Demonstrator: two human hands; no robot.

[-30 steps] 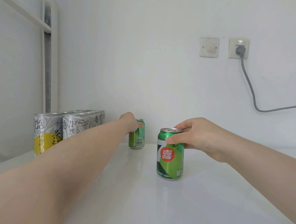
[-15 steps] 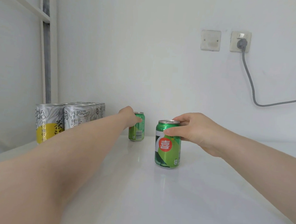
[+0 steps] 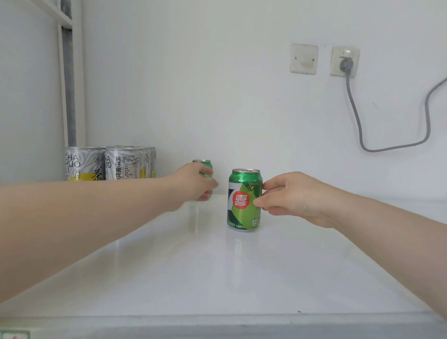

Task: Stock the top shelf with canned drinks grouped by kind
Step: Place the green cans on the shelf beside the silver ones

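Stretches both arms onto white shelf (image 3: 210, 269). Pinches near can (image 3: 244, 200) with right hand (image 3: 292, 196): thumb on the camera-facing side level with the red logo, other fingers curled round the right side below the top rim. Upright on the shelf, green, just left of the right fingertips and touching them.

Wraps left hand (image 3: 193, 183) round far can (image 3: 205, 165), also green, with fingers curled across its front; thumb hidden, cannot tell where it sits. Shows only the top rim and strips of green above and between the left fingers. Cannot tell whether standing on the shelf or lifted, base hidden behind the hand. Behind and left of near can, apart from it, so left of the right fingers too.

Left of the left fingers, near the back corner: silver cans (image 3: 106, 162), upright, packed in rows and touching, yellow band low on the labels, bottoms hidden by the left forearm. Well apart from the right fingers.

Above and right of the right fingers, on the wall: blank plate (image 3: 303, 59), socket (image 3: 344, 54) just beside it, grey plug (image 3: 346, 64) in it, cable (image 3: 369, 150) sagging down, then climbing out at top right. Up and left of the left fingers: white post (image 3: 70, 79), above the silver cans.
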